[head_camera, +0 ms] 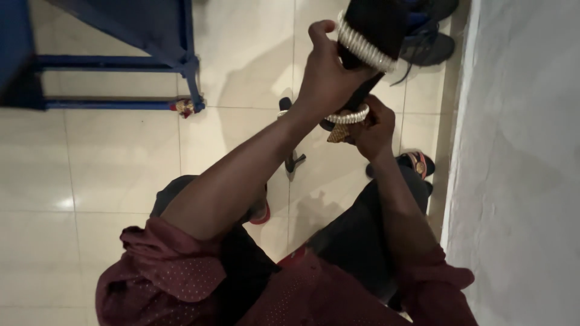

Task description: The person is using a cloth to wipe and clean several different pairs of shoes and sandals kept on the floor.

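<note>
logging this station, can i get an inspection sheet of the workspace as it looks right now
surface: glossy cream floor tiles
job's things: black high-heeled shoe with beaded silver straps, held up off the floor
clutter: black heel on the tiles; dark sneaker; red-trimmed sandal
grippers: left hand grips the shoe's middle; right hand holds its lower end
cables: nothing seen
surroundings: blue metal frame; grey wall

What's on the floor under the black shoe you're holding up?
Under the black shoe, held by the left hand and right hand, lies a black high heel on pale floor tiles. The hands and forearms cover whatever lies directly beneath them.
</note>
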